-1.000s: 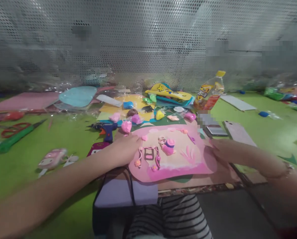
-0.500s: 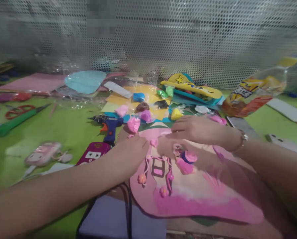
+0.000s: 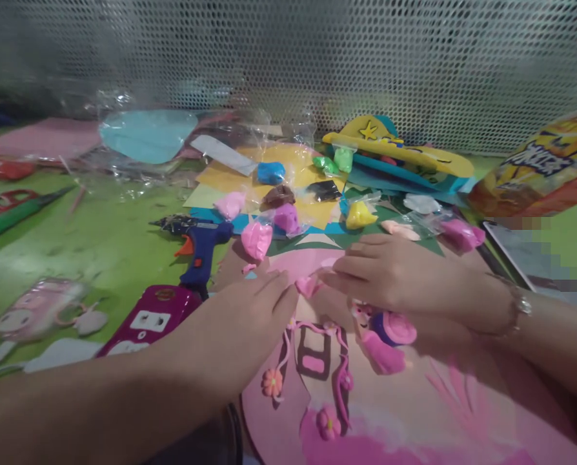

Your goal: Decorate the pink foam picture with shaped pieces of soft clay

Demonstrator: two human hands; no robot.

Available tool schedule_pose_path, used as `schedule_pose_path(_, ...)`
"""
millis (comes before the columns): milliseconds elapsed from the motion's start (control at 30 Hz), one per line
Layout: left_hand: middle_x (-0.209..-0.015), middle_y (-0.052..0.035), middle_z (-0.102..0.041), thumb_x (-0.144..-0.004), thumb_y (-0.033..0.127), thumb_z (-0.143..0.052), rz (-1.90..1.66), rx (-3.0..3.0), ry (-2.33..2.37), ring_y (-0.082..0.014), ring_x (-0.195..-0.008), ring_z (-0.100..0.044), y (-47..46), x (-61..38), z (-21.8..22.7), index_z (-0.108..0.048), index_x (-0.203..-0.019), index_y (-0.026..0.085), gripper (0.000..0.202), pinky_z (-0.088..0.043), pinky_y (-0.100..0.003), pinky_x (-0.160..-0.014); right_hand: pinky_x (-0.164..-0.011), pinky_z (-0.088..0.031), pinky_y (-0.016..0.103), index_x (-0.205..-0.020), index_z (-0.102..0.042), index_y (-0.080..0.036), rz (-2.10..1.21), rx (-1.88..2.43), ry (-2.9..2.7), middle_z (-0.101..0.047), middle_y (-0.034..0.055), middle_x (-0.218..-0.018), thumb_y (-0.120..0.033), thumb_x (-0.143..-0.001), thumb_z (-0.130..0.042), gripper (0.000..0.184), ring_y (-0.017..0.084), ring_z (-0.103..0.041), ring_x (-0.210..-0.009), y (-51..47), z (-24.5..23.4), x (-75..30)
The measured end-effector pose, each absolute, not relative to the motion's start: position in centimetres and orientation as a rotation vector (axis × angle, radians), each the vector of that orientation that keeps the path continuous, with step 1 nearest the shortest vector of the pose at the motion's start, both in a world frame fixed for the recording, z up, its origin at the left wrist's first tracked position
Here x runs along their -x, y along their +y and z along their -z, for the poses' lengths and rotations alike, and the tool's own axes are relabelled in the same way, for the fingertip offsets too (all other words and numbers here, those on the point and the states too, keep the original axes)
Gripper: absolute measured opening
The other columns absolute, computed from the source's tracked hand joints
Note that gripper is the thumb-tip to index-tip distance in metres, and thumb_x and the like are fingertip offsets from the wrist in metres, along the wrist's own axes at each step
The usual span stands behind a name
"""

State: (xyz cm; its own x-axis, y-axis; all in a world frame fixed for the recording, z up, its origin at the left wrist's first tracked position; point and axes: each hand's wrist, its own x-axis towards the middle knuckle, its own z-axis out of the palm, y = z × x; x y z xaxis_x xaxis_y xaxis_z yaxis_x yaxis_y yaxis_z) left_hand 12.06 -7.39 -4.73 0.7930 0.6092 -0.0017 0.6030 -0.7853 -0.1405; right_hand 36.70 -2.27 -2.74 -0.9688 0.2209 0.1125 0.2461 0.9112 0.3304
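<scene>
Crowding pink clay piece: left hand, right hand.

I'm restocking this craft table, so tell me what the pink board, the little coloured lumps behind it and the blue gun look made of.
Pink board: likely foam sheet or card, matte, with a cleanly cut curved edge. Coloured lumps, such as the yellow lump: probably soft modelling clay, rounded and dented, several in clear glossy wrap. Blue gun: hard moulded plastic, slightly shiny, with an orange trigger; it looks like a glue gun.
</scene>
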Motion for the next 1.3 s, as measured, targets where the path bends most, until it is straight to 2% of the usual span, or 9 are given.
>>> schedule_pose_path(133, -0.117, -0.0146, -0.061, -0.084, 0.01, -0.035, 0.033, 2.904, -0.931, -0.0238, -0.102, -0.059, -7.2, -11.5, 4.9, -0.053, -0.121, 0.009, 0.041, -0.05, -0.036, -0.085, -0.065, -0.037, 0.031, -0.108, -0.061, -0.013, 0.517, 0.401, -2.967, -0.062, 0.0064, -0.084, -0.01, -0.092, -0.041, 0.025, 0.017, -0.054, -0.072, -2.4, 3.4, -36.9)
schedule_pose_path(233, -0.118, -0.0158, -0.061, -0.085, 0.007, -0.028, 0.135, 2.817, -0.846, -0.0232, -0.105, -0.059, -7.4, -11.1, 5.5, -0.051, -0.124, 0.006, 0.045, -0.05, -0.034, -0.086, -0.065, -0.038, 0.032, -0.112, -0.059, -0.012, 0.519, 0.408, -2.937, -0.063, 0.0072, -0.085, -0.012, -0.093, -0.04, 0.026, 0.017, -0.055, -0.071, -2.6, 3.7, -37.0)
schedule_pose_path(367, -0.121, -0.0188, -0.059, -0.086, 0.004, -0.022, 0.284, 2.687, -0.774, -0.0248, -0.112, -0.055, -7.7, -10.7, 6.3, -0.051, -0.124, 0.001, 0.048, -0.046, -0.036, -0.095, -0.064, -0.04, 0.032, -0.112, -0.059, -0.013, 0.525, 0.386, -2.957, -0.064, 0.0079, -0.087, -0.013, -0.095, -0.037, 0.028, 0.017, -0.056, -0.072, -2.5, 3.3, -37.3)
schedule_pose_path(533, -0.108, -0.0183, -0.064, -0.085, 0.003, -0.023, 0.18, 2.725, -0.803, -0.0268, -0.103, -0.06, -7.6, -11.4, 5.3, -0.056, -0.119, -0.001, 0.047, -0.048, -0.04, -0.093, -0.064, -0.041, 0.032, -0.111, -0.06, -0.015, 0.518, 0.386, -2.967, -0.065, 0.0086, -0.09, -0.016, -0.097, -0.032, 0.031, 0.017, -0.057, -0.074, -2.0, 3.0, -37.6)
schedule_pose_path(600, -0.112, -0.0192, -0.063, -0.086, 0.003, -0.024, 0.175, 2.725, -0.807, -0.0275, -0.106, -0.058, -7.6, -11.6, 4.9, -0.055, -0.12, -0.001, 0.046, -0.047, -0.042, -0.094, -0.064, -0.042, 0.033, -0.113, -0.058, -0.014, 0.494, 0.369, -2.965, -0.065, 0.0089, -0.091, -0.016, -0.097, -0.031, 0.032, 0.017, -0.058, -0.075, -2.0, 3.1, -37.6)
schedule_pose_path(767, -0.134, -0.0152, -0.051, -0.091, 0.013, -0.03, 0.166, 2.766, -0.817, -0.0278, -0.122, -0.048, -7.2, -11.4, 4.9, -0.048, -0.131, 0.014, 0.044, -0.041, -0.046, -0.1, -0.066, -0.042, 0.034, -0.105, -0.062, -0.016, 0.463, 0.358, -2.971, -0.064, 0.0093, -0.093, -0.012, -0.096, -0.031, 0.033, 0.018, -0.057, -0.077, -2.0, 3.5, -37.6)
schedule_pose_path(933, -0.146, -0.009, -0.037, -0.088, 0.021, -0.041, 0.006, 2.812, -0.92, -0.0316, -0.131, -0.038, -6.7, -10.9, 5.0, -0.043, -0.135, 0.028, 0.048, -0.032, -0.055, -0.104, -0.068, -0.043, 0.035, -0.098, -0.064, -0.015, 0.429, 0.366, -2.993, -0.064, 0.0098, -0.093, -0.014, -0.096, -0.033, 0.031, 0.018, -0.057, -0.078, -2.0, 3.4, -37.6)
schedule_pose_path(1100, -0.149, -0.0063, -0.034, -0.086, 0.023, -0.042, -0.039, 2.791, -0.948, -0.0325, -0.135, -0.031, -6.4, -10.7, 5.2, -0.04, -0.136, 0.031, 0.051, -0.026, -0.056, -0.107, -0.068, -0.043, 0.035, -0.097, -0.064, -0.016, 0.399, 0.371, -2.996, -0.063, 0.0098, -0.095, -0.014, -0.095, -0.036, 0.027, 0.018, -0.057, -0.079, -2.0, 3.5, -37.6)
schedule_pose_path(1300, -0.146, -0.0107, -0.037, -0.087, 0.019, -0.039, 0.03, 2.742, -0.864, -0.0341, -0.132, -0.035, -6.5, -10.7, 5.5, -0.037, -0.138, 0.028, 0.052, -0.031, -0.057, -0.102, -0.066, -0.042, 0.034, -0.101, -0.063, -0.014, 0.41, 0.375, -2.985, -0.063, 0.0102, -0.093, -0.014, -0.095, -0.034, 0.03, 0.018, -0.056, -0.076, -2.0, 3.6, -37.6)
